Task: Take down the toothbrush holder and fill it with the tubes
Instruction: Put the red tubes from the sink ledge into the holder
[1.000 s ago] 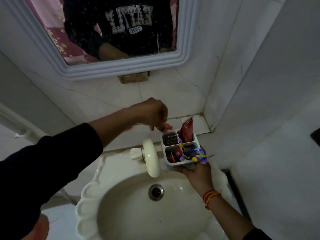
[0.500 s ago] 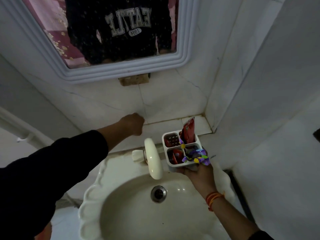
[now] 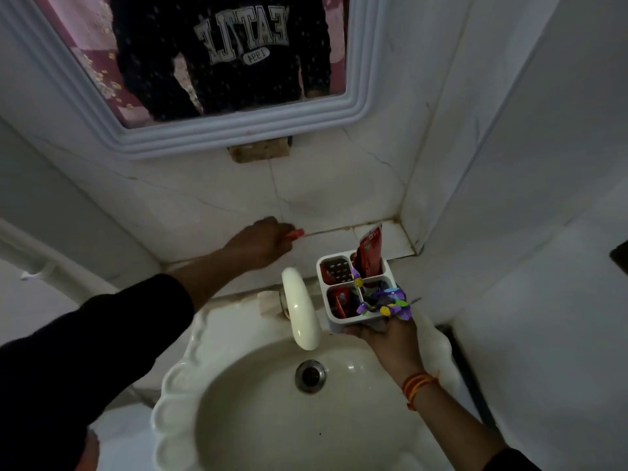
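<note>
**Holder held over the basin, left hand at the ledge**

The left hand (image 3: 261,244), out of a dark knit sleeve, reaches to the veined marble ledge (image 3: 343,248); its grip is closed around a small orange-red item (image 3: 295,234), only the tip showing. A smooth cream faucet (image 3: 300,309) curves over the glossy scalloped sink (image 3: 176,379). Just right of the faucet, the right hand (image 3: 387,338) cups the underside of the white plastic toothbrush holder (image 3: 334,322), square with four compartments. A flat red tube (image 3: 370,251) stands upright in the far right compartment; purple-and-yellow wrapping (image 3: 385,300) spills from the near right one.
</note>
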`<act>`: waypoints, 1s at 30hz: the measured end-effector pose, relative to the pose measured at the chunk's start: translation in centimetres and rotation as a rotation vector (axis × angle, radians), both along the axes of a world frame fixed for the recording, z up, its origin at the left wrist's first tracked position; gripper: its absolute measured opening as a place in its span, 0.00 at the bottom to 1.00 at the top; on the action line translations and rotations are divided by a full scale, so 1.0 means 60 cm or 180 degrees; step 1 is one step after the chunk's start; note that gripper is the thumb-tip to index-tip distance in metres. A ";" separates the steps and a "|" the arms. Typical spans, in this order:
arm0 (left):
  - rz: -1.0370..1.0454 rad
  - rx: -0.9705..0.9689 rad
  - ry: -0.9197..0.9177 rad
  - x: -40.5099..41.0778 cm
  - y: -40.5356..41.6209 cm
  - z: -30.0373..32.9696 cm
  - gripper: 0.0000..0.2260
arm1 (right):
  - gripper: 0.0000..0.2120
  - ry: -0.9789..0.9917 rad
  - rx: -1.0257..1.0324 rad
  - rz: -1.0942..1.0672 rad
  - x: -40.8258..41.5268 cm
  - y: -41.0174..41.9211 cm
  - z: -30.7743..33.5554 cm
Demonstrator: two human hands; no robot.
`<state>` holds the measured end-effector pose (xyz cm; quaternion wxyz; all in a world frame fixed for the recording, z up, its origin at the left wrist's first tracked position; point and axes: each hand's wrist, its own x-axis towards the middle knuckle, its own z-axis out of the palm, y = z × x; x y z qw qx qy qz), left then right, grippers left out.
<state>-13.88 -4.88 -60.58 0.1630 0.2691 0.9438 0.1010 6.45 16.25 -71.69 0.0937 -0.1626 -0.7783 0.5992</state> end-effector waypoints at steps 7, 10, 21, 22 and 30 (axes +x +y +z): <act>-0.0748 -0.0673 -0.0405 0.035 0.121 0.142 0.10 | 0.41 -0.0022 -0.0083 -0.0077 -0.001 -0.003 0.000; -0.0834 -0.0649 -0.0214 0.050 0.155 0.121 0.15 | 0.43 0.0019 -0.0086 -0.0129 -0.001 -0.005 0.004; 0.0549 0.0231 -0.1232 0.053 0.150 0.075 0.31 | 0.27 -0.0203 -0.0037 -0.0363 -0.009 0.001 0.013; 0.0642 0.0456 -0.1150 0.052 0.155 0.082 0.30 | 0.25 -0.0193 -0.0022 -0.0392 -0.020 0.008 0.020; 0.2100 0.2632 -0.1829 -0.005 0.219 0.055 0.27 | 0.28 -0.0101 0.0207 -0.0527 -0.141 0.102 0.087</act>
